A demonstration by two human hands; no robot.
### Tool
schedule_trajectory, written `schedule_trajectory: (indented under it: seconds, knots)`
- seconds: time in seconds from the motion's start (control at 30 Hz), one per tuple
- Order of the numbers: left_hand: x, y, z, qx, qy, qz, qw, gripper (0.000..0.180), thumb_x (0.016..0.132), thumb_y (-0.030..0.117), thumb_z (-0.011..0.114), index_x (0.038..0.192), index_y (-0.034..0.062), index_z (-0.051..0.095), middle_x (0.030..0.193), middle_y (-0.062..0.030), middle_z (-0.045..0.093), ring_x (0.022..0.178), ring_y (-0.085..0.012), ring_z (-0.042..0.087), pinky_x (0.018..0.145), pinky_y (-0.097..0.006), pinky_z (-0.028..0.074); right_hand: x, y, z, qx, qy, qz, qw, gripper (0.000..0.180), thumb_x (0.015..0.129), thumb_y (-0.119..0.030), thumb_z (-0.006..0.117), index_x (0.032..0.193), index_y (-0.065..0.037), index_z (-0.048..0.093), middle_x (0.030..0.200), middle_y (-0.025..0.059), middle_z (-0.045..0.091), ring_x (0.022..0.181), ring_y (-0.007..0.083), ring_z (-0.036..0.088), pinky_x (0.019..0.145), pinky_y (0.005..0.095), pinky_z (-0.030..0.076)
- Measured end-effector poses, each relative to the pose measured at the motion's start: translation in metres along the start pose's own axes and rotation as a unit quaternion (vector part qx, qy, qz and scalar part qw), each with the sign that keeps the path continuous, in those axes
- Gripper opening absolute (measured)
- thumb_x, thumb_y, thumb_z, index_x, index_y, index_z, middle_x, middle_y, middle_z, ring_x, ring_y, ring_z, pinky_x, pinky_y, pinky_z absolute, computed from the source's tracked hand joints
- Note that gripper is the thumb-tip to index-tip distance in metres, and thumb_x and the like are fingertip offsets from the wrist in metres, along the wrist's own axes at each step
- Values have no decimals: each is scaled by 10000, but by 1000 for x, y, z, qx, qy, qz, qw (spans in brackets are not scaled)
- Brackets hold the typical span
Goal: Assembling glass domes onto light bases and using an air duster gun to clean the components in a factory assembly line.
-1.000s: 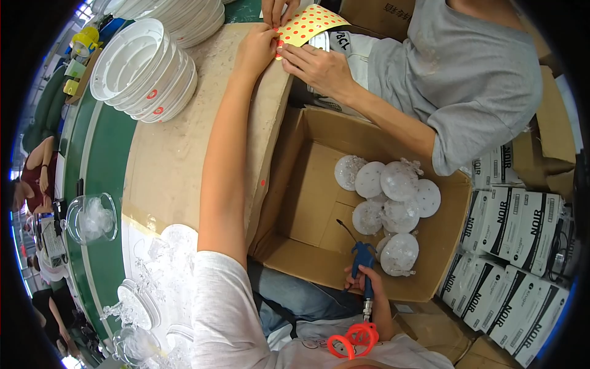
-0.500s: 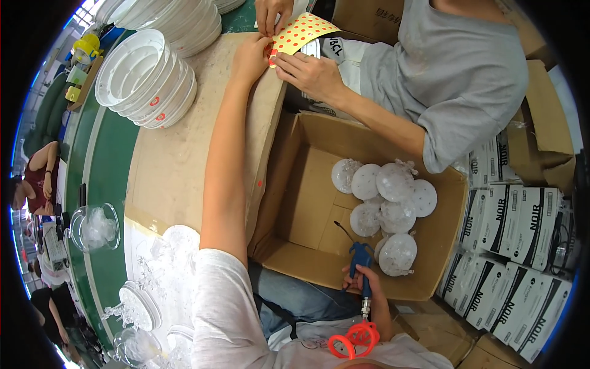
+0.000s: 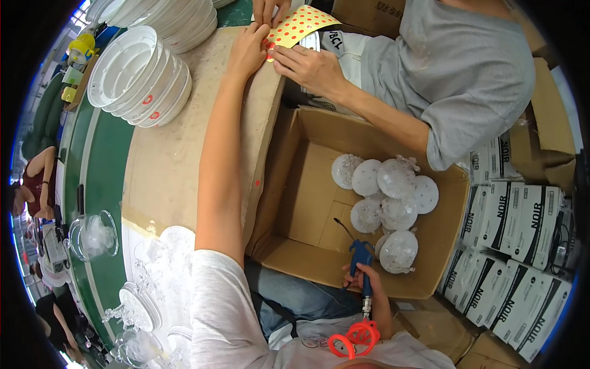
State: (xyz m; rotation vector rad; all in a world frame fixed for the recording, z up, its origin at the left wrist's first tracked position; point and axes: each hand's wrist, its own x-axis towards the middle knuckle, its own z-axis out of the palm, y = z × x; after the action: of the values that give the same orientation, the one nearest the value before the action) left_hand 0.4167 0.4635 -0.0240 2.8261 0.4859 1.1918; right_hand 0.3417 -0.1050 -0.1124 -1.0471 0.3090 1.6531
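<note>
I have the right hand (image 3: 374,280) closed around a blue air gun (image 3: 361,252), its nozzle over the cardboard box (image 3: 307,197) holding pale round pieces (image 3: 398,251). Well apart from it, the left hand (image 3: 247,52) is at the dotted sheet (image 3: 301,23) by the tabletop (image 3: 166,160) edge, beside a co-worker's hand (image 3: 314,71); I can't tell whether it grips.

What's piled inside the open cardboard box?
Round whitish pieces, some with clear bits, heaped toward the right of the box. Whatever lies beneath the heap is hidden.
</note>
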Motion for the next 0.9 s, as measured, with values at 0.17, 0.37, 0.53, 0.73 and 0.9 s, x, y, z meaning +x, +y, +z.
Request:
schedule_trajectory:
  seconds: [0.17,0.37,0.53,0.73,0.9]
  knots:
    - [-3,-2,-1,-71,10,-20,997,159,703,35,560,861,53,567,884,-97,556,827,-293,535,701,-383,446,-2,-3,4,-5,9,-3,1000,439,853,-379,428,1059,0,513,728,59,541,730,217,592,721,319,469]
    - [1,-6,-9,5,-64,29,997,134,693,65,591,824,43,604,896,-97,574,843,-273,567,706,-361,469,-3,-4,6,-14,9,-8,1000,435,852,-377,429,1056,-2,511,731,59,542,734,215,591,719,318,469]
    - [24,-6,-21,74,-206,61,974,171,680,73,608,849,47,605,937,-92,574,876,-272,580,722,-354,481,-2,-5,6,-18,16,-3,1000,448,844,-376,425,1066,6,500,722,77,521,745,252,574,742,337,450]
    - [51,18,-29,204,-372,171,889,66,649,66,634,713,47,638,783,-101,636,753,-265,630,641,-347,518,0,-2,1,-8,11,6,1000,448,847,-379,424,1066,5,500,729,82,525,747,256,573,747,349,449]
    - [51,5,-19,169,-306,181,919,17,638,69,639,641,52,636,710,-89,643,676,-255,637,607,-348,521,-2,-4,5,-7,10,6,1000,457,851,-382,419,1072,10,497,732,82,524,754,255,573,757,351,448]
